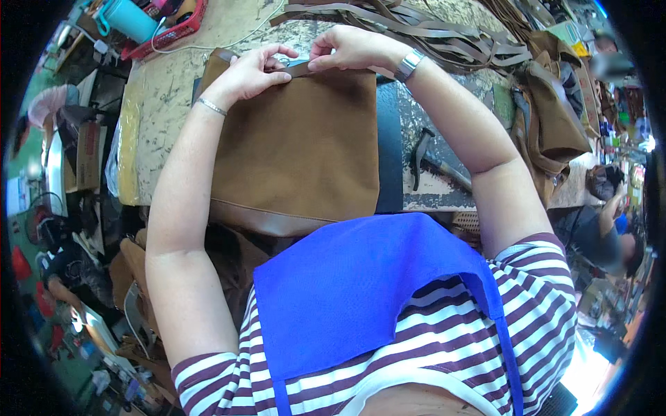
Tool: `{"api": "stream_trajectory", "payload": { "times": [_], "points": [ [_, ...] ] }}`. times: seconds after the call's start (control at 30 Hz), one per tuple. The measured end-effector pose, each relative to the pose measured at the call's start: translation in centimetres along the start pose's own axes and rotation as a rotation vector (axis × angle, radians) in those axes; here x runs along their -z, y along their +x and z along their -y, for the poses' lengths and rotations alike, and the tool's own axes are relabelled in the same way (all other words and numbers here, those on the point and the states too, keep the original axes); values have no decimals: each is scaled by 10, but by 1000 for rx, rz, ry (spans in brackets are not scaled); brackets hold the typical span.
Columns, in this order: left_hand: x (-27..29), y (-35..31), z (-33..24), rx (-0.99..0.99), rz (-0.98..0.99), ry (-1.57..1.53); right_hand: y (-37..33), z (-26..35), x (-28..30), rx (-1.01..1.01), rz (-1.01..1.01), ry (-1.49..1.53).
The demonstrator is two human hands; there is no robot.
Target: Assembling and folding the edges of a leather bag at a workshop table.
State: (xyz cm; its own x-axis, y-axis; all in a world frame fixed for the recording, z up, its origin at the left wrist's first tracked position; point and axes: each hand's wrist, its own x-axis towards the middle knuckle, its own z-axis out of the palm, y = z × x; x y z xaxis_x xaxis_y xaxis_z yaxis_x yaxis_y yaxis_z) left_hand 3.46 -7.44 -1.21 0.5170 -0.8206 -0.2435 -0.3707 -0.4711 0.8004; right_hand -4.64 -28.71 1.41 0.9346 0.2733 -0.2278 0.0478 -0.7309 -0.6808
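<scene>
Two hands are meeting at the 12 o'clock edge of a brown bag (298,149), which is lying flat over a black board (390,152) on the worktop (163,104), at 12 o'clock from the blue apron (347,277). The right hand (352,50) is pinching that edge between thumb and fingers; the left hand (253,73) is resting its thumb there, index finger standing narrowly off, and whether it is gripping anything I cannot tell. The bag is looking light, soft and hardly fragile, its matte face probably resisting slip, while the smoother band at 6 o'clock is seeming slicker and perhaps stiffer. The 12 o'clock edge is offering the surest hold, best taken at two spots because the middle would be sagging. Around the bag, the worn, flaking worktop is carrying a hammer (418,158) at 3 o'clock, straps (423,35) at 2 and a red basket (186,29) at 10. Beyond, co-workers are appearing at 8 (80,274) and 4 o'clock in a cluttered room.
</scene>
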Motion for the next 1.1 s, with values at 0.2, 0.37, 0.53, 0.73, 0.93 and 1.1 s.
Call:
{"api": "stream_trajectory", "payload": {
  "times": [0.2, 0.37, 0.53, 0.73, 0.93, 1.1],
  "points": [
    [-1, 3, -5, 74, -53, 102, 14, 14, 4, 37, 17, -93],
    [3, 0, 6, 51, -7, -164, 13, 0, 7, 14, 13, -49],
    [3, 3, 9, 53, 59, -279, 19, -16, 0, -80, 108, 5],
    [3, 1, 11, 52, 50, -230, 18, -13, 2, -82, 199, -55],
    [6, 3, 4, 60, 1, -173, 19, -18, 9, -49, 169, 89],
    [6, 2, 0, 52, -1, -133, 13, -12, 15, -55, 203, -6]
  ]
}}
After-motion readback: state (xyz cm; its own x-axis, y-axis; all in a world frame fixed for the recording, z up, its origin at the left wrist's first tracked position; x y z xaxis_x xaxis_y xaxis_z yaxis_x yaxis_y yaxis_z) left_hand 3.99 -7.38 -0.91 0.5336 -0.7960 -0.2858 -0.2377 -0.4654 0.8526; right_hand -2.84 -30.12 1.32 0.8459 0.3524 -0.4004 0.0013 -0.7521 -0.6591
